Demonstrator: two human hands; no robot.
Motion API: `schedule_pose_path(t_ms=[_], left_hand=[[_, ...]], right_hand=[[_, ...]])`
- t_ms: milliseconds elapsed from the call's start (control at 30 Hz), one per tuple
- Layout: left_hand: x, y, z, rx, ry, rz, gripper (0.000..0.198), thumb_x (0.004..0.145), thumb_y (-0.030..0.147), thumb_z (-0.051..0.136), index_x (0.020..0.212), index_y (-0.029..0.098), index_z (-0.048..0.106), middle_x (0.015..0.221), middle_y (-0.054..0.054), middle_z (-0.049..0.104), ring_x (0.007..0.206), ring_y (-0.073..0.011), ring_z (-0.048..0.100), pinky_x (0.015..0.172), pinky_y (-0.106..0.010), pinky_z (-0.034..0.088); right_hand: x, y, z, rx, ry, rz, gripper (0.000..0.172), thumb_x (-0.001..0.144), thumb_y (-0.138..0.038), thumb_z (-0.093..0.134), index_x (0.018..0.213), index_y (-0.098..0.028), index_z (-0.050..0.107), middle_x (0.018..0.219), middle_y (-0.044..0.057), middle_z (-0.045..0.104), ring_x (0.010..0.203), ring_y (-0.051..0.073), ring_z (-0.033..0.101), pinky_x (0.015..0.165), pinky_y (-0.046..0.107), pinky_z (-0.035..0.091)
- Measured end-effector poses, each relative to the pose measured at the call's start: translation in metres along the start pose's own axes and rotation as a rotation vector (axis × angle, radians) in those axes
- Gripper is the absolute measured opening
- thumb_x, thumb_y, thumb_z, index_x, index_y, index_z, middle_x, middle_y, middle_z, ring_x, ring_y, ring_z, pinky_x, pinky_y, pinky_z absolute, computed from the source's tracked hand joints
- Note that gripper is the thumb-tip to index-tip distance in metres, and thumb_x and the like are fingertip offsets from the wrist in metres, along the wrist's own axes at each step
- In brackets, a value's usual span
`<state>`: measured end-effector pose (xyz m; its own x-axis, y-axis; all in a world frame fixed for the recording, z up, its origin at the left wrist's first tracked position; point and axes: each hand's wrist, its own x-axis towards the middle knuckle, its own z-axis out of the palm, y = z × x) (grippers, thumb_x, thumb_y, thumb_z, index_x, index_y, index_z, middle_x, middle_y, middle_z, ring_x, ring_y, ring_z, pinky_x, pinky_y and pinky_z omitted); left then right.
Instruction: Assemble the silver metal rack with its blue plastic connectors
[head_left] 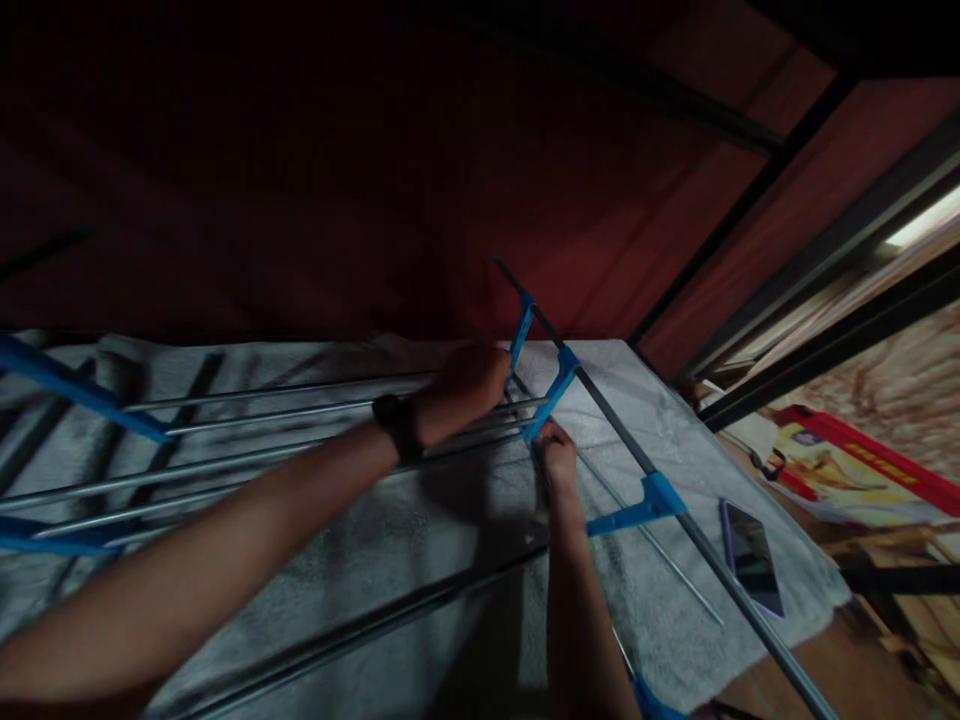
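A metal drying rack (285,440) with thin silver rods and blue plastic connectors lies across a white towel (420,540). My left hand (465,388), with a dark band on its wrist, is closed around the rod ends beside a blue connector (520,335). My right hand (559,452) is pinched on the lower end of another blue connector (553,395) that sits on a long grey tube (675,510). A third blue connector (645,503) clips onto that tube lower down.
A phone (751,555) lies on the towel's right edge, next to the grey tube. Beyond it are a wooden surface and a red and yellow printed sheet (847,465). A dark red wall rises behind. More blue rack parts (67,385) show at the far left.
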<state>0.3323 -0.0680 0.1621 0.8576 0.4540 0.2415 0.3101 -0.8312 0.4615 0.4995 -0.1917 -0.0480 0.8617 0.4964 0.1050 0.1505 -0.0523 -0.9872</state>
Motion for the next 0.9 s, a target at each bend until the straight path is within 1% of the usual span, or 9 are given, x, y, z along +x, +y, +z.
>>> schedule_pose_path(t_ms=[67,133,200,233,333,400,500,700,900], left_hand=[[-0.041,0.035,0.016,0.050,0.040,-0.004,0.028,0.104,0.026,0.037,0.103,0.018,0.064,0.096,-0.007,0.069,0.086,-0.0189,0.064,0.087,-0.034,0.052],[-0.077,0.050,0.051,0.039,-0.042,0.021,0.028,0.102,0.019,0.038,0.113,0.019,0.064,0.105,-0.007,0.071,0.096,-0.0193,0.066,0.091,-0.032,0.052],[-0.098,0.039,0.091,0.111,-0.122,-0.020,0.039,0.095,0.005,0.038,0.125,0.015,0.061,0.126,-0.013,0.066,0.119,-0.0220,0.061,0.106,-0.035,0.044],[-0.102,0.025,0.109,0.179,-0.129,-0.106,0.046,0.092,0.000,0.036,0.131,0.012,0.058,0.135,-0.017,0.061,0.126,-0.0246,0.056,0.110,-0.038,0.042],[-0.094,-0.022,0.142,0.306,-0.163,-0.245,0.055,0.090,-0.002,0.032,0.140,0.008,0.051,0.142,-0.021,0.055,0.130,-0.0296,0.052,0.110,-0.044,0.041],[-0.081,-0.044,0.150,0.310,-0.188,-0.258,0.051,0.093,0.002,0.033,0.138,0.012,0.054,0.140,-0.019,0.056,0.129,-0.0306,0.053,0.109,-0.048,0.041],[-0.066,-0.059,0.151,0.240,-0.240,-0.268,0.047,0.095,0.006,0.035,0.135,0.016,0.056,0.133,-0.018,0.062,0.125,-0.0303,0.057,0.107,-0.048,0.043],[-0.059,-0.073,0.145,0.107,-0.194,-0.218,0.064,0.091,0.004,0.039,0.152,0.021,0.041,0.143,-0.014,0.055,0.124,-0.0258,0.058,0.103,-0.034,0.047],[-0.055,-0.074,0.151,0.066,-0.265,-0.218,0.049,0.095,0.015,0.045,0.144,0.015,0.048,0.137,-0.020,0.060,0.120,-0.0321,0.061,0.100,-0.045,0.049]], right_hand=[[-0.017,-0.004,-0.003,-0.034,-0.057,-0.011,0.022,0.069,-0.028,0.050,0.075,-0.017,0.067,0.077,0.004,0.070,0.076,0.019,0.059,0.074,0.029,0.048],[-0.027,-0.006,-0.003,-0.057,-0.114,-0.023,0.027,0.068,-0.028,0.048,0.081,-0.018,0.069,0.081,0.005,0.072,0.078,0.020,0.060,0.076,0.029,0.049],[-0.031,-0.008,-0.001,-0.099,-0.143,-0.035,0.036,0.066,-0.026,0.045,0.089,-0.019,0.071,0.089,0.005,0.074,0.085,0.021,0.062,0.082,0.030,0.049],[-0.031,-0.008,-0.001,-0.129,-0.144,-0.038,0.040,0.066,-0.024,0.043,0.093,-0.020,0.072,0.093,0.005,0.074,0.088,0.021,0.062,0.086,0.030,0.048],[-0.029,-0.008,0.001,-0.241,-0.152,-0.041,0.047,0.064,-0.020,0.040,0.100,-0.020,0.071,0.100,0.006,0.074,0.093,0.020,0.063,0.091,0.031,0.046],[-0.028,-0.009,0.001,-0.305,-0.165,-0.042,0.047,0.064,-0.018,0.039,0.100,-0.020,0.071,0.095,0.005,0.074,0.090,0.020,0.063,0.089,0.030,0.047],[-0.026,-0.012,-0.001,-0.366,-0.181,-0.059,0.043,0.066,-0.017,0.038,0.095,-0.021,0.070,0.087,0.003,0.072,0.083,0.019,0.062,0.083,0.028,0.047],[-0.028,-0.016,0.001,-0.425,-0.172,-0.068,0.037,0.073,-0.017,0.042,0.098,-0.021,0.070,0.093,0.006,0.073,0.087,0.020,0.063,0.086,0.029,0.047],[-0.027,-0.016,0.003,-0.478,-0.145,-0.085,0.033,0.079,-0.018,0.045,0.099,-0.019,0.071,0.095,0.009,0.074,0.090,0.022,0.063,0.089,0.032,0.046]])
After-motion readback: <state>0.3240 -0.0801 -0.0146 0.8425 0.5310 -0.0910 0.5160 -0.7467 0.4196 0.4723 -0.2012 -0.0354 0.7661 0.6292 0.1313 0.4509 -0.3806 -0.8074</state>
